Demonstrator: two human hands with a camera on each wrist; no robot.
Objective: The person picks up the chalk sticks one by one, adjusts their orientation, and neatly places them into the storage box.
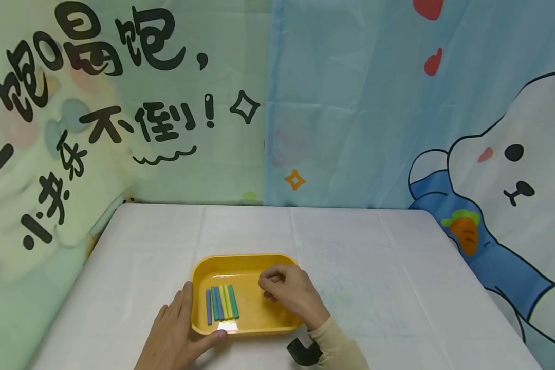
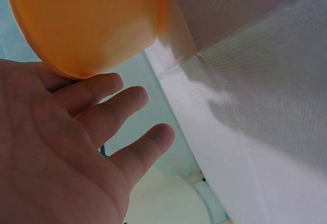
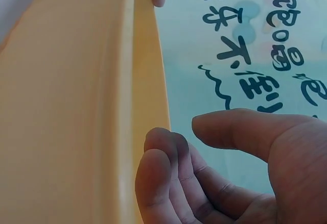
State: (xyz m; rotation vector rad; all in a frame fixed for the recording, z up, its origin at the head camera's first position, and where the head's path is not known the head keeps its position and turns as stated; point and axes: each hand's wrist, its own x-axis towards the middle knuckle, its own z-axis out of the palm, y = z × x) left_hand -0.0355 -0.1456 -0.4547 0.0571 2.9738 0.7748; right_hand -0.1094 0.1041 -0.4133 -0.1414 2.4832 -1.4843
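Observation:
A yellow tray (image 1: 254, 260) lies near the front of the table. In its left half, several slim coloured sticks (image 1: 219, 303), blue-purple, green and yellow, lie side by side in a row. My left hand (image 1: 178, 329) rests at the tray's left side, fingers extended along the wall and thumb by the front rim. From the left wrist, this hand (image 2: 66, 132) shows spread fingers against the tray's outer wall. Over the tray's right half hovers my right hand (image 1: 289, 290), its fingers bent. The right wrist view shows a gap between thumb and fingers, with nothing held there.
White cloth (image 1: 374, 277) covers the table. Behind it hangs a light green and blue backdrop (image 1: 342, 113) with dark lettering and a cartoon animal (image 1: 532, 169) at the right. A black band (image 1: 303, 352) sits by my right sleeve.

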